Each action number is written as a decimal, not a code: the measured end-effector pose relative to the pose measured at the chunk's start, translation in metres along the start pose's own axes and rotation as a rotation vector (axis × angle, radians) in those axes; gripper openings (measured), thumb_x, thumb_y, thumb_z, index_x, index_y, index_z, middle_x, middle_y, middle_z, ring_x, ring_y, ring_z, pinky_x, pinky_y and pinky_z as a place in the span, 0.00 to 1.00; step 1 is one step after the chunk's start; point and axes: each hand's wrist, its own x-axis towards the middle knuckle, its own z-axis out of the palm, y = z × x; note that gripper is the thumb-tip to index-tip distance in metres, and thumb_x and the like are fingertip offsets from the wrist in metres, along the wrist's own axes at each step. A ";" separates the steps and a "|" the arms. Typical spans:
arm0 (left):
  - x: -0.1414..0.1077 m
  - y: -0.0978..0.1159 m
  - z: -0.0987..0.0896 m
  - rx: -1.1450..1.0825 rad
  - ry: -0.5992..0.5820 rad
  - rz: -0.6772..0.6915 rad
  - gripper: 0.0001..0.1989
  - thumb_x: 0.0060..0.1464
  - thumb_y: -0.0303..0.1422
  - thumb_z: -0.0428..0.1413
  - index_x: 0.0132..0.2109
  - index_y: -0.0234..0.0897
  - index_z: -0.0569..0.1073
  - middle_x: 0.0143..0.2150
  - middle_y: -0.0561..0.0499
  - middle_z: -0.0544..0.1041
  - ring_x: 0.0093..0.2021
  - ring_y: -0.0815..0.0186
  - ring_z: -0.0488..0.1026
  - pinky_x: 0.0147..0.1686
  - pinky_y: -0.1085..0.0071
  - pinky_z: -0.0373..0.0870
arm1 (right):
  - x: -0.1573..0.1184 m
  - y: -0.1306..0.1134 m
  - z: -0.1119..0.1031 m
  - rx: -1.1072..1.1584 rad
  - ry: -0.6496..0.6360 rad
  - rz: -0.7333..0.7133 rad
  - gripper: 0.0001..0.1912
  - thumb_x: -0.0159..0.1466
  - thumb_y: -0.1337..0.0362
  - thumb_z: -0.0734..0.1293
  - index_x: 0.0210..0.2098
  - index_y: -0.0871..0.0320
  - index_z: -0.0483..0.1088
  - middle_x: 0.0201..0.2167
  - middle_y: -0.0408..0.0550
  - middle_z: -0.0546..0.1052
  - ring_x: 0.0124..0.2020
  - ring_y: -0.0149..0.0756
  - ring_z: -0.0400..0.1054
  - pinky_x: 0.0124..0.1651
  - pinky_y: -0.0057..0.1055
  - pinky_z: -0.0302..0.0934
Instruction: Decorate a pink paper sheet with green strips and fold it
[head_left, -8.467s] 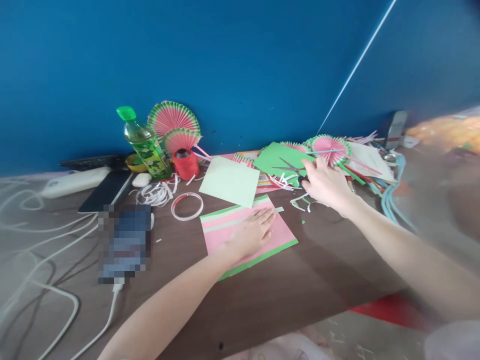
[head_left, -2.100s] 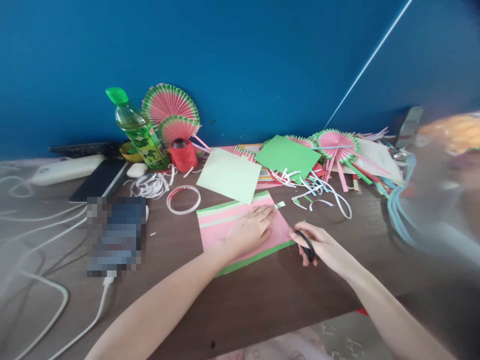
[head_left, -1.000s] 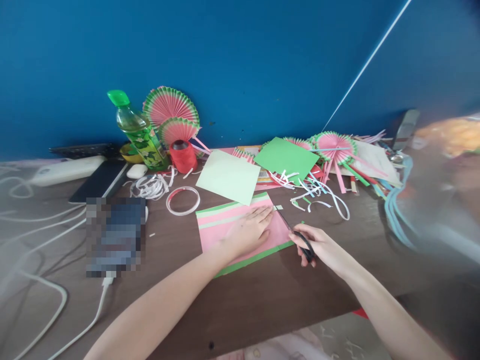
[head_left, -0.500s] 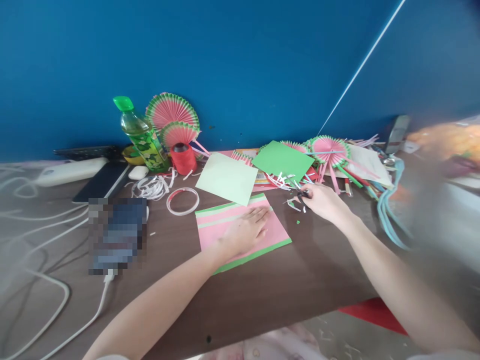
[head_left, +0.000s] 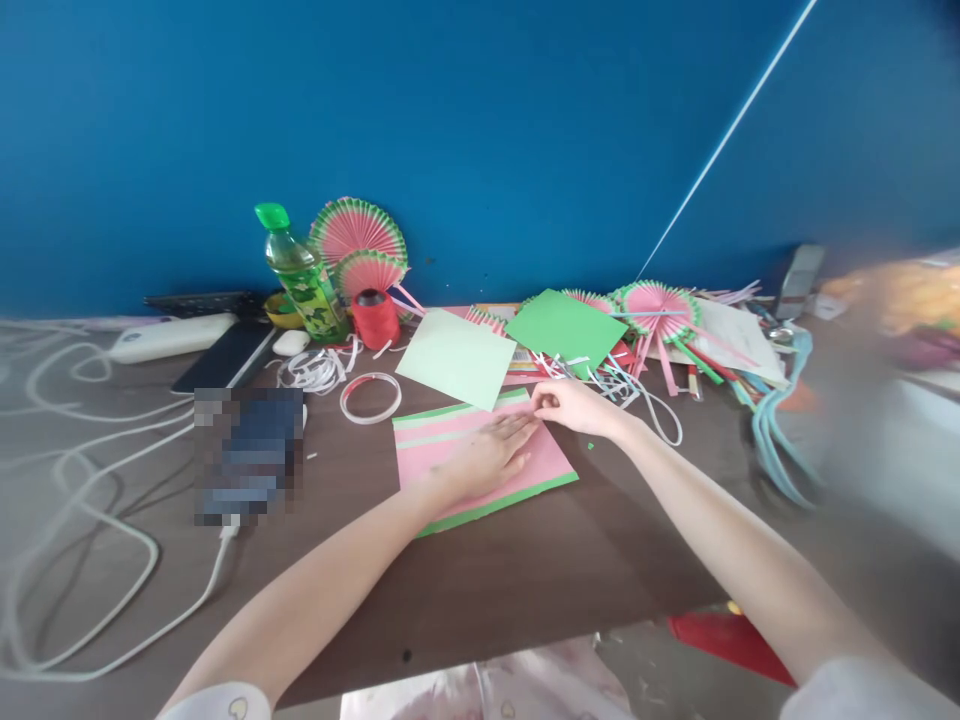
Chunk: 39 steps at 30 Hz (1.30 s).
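Pink paper (head_left: 553,458): cutting has paused; left hand (head_left: 489,458) presses it flat, right hand (head_left: 574,405) (now scissors-free) pinches at its edge, contents unclear.

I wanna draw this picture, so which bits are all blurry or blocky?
Head view: the phone is hidden by blocky squares; the far right side is smeared and blurry, even the orange thing; the cables at left look hazy.

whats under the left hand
The left hand lies flat on the pink sheet, which has green edges and pale green strips. One strip runs toward the fingers. Whatever the palm and fingers cover can't be seen, nor can the strip's far end.
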 end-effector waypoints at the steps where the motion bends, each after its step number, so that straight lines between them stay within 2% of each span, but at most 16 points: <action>1: 0.000 0.000 -0.001 -0.001 0.006 -0.001 0.26 0.61 0.37 0.34 0.64 0.31 0.50 0.66 0.46 0.48 0.65 0.65 0.44 0.63 0.66 0.42 | 0.002 -0.001 0.005 0.016 -0.020 -0.003 0.02 0.55 0.66 0.61 0.27 0.58 0.65 0.22 0.40 0.67 0.24 0.28 0.60 0.29 0.25 0.53; 5: 0.000 0.000 0.000 0.019 0.001 0.011 0.26 0.61 0.36 0.35 0.63 0.30 0.50 0.66 0.44 0.49 0.65 0.64 0.45 0.63 0.65 0.42 | 0.012 0.004 0.013 0.039 -0.087 0.050 0.01 0.54 0.69 0.61 0.27 0.58 0.64 0.23 0.40 0.68 0.25 0.28 0.61 0.30 0.25 0.54; 10: 0.001 0.000 -0.001 -0.007 -0.015 0.046 0.29 0.59 0.34 0.39 0.65 0.27 0.43 0.67 0.42 0.41 0.66 0.63 0.39 0.63 0.62 0.37 | 0.025 0.002 0.003 0.004 -0.227 0.121 0.05 0.51 0.73 0.62 0.27 0.58 0.65 0.23 0.42 0.71 0.23 0.28 0.63 0.26 0.24 0.55; 13: 0.000 -0.001 -0.008 -0.132 -0.008 0.023 0.31 0.58 0.32 0.40 0.65 0.31 0.39 0.67 0.45 0.38 0.66 0.63 0.37 0.63 0.60 0.37 | 0.035 -0.003 -0.003 -0.015 -0.330 0.170 0.06 0.49 0.74 0.62 0.26 0.59 0.67 0.24 0.43 0.73 0.21 0.27 0.64 0.25 0.23 0.56; 17: -0.003 -0.005 -0.019 -0.345 -0.002 -0.033 0.33 0.54 0.27 0.41 0.65 0.36 0.40 0.67 0.48 0.40 0.66 0.63 0.40 0.63 0.60 0.43 | 0.045 -0.004 -0.005 -0.058 -0.418 0.220 0.09 0.47 0.75 0.63 0.27 0.59 0.69 0.27 0.45 0.76 0.21 0.28 0.67 0.24 0.22 0.56; 21: -0.004 -0.015 -0.018 -0.573 -0.010 -0.076 0.34 0.53 0.25 0.42 0.65 0.38 0.40 0.67 0.48 0.43 0.65 0.63 0.44 0.61 0.62 0.49 | 0.049 0.000 -0.003 -0.079 -0.460 0.226 0.09 0.47 0.73 0.64 0.28 0.59 0.70 0.26 0.45 0.76 0.21 0.28 0.67 0.22 0.21 0.54; 26: -0.002 -0.023 -0.016 -0.814 -0.032 -0.048 0.33 0.53 0.26 0.42 0.65 0.40 0.39 0.68 0.48 0.39 0.65 0.64 0.42 0.60 0.62 0.50 | 0.047 0.000 -0.005 -0.053 -0.501 0.193 0.07 0.48 0.72 0.63 0.27 0.59 0.69 0.25 0.46 0.75 0.23 0.29 0.69 0.21 0.21 0.55; 30: -0.002 -0.023 -0.021 -0.903 -0.031 -0.042 0.32 0.54 0.28 0.41 0.65 0.38 0.40 0.68 0.48 0.41 0.65 0.62 0.43 0.60 0.62 0.50 | 0.046 -0.002 -0.008 -0.013 -0.521 0.173 0.05 0.51 0.69 0.63 0.29 0.59 0.68 0.25 0.46 0.75 0.22 0.28 0.68 0.23 0.22 0.57; 34: -0.004 -0.022 -0.016 -0.825 0.044 -0.017 0.32 0.53 0.24 0.40 0.65 0.36 0.42 0.67 0.46 0.43 0.65 0.62 0.45 0.60 0.63 0.51 | 0.048 0.000 -0.004 -0.056 -0.464 0.107 0.06 0.51 0.66 0.65 0.30 0.59 0.68 0.26 0.44 0.74 0.20 0.27 0.65 0.23 0.22 0.55; 39: -0.008 -0.015 -0.004 -0.465 0.119 -0.109 0.38 0.48 0.20 0.40 0.65 0.44 0.40 0.67 0.51 0.48 0.63 0.60 0.51 0.58 0.61 0.56 | 0.050 0.003 0.001 -0.082 -0.422 0.096 0.08 0.51 0.68 0.64 0.32 0.58 0.69 0.30 0.45 0.74 0.22 0.27 0.65 0.23 0.22 0.54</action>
